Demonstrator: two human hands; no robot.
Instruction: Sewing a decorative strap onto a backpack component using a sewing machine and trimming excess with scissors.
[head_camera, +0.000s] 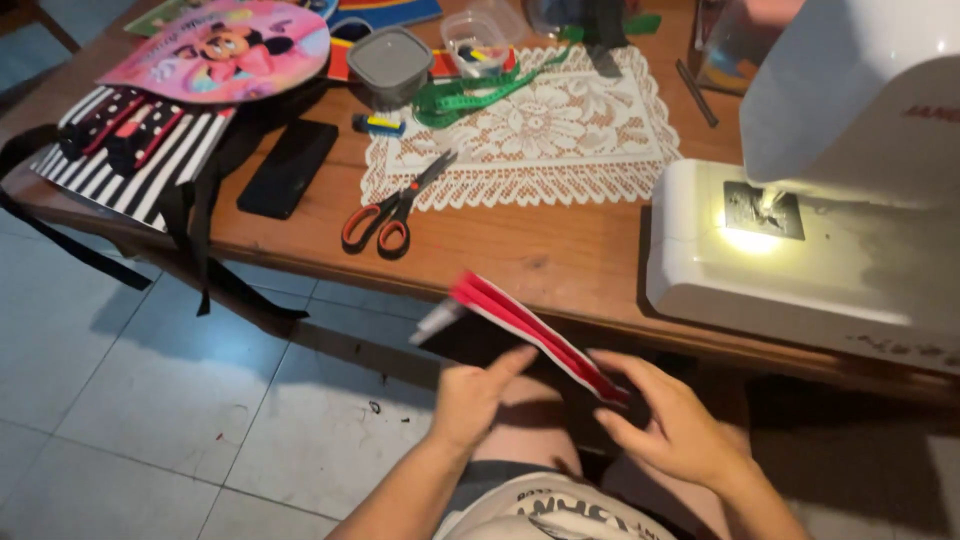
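Both my hands hold a folded piece of fabric (520, 330), black with red and white layered edges, just below the table's front edge. My left hand (475, 395) grips its lower left side with the thumb up against the black face. My right hand (675, 425) pinches the right end near the red edge. A white sewing machine (800, 240) stands on the wooden table (560, 250) at the right, its lamp lighting the needle plate.
Orange-handled scissors (385, 215) lie by a white lace mat (530, 130). A black phone (288, 167), a striped fabric with black straps (130, 160), a pink cartoon-mouse piece (220, 50), a green tape measure (470, 95) and plastic containers (390, 65) sit farther back. Tiled floor lies at the left.
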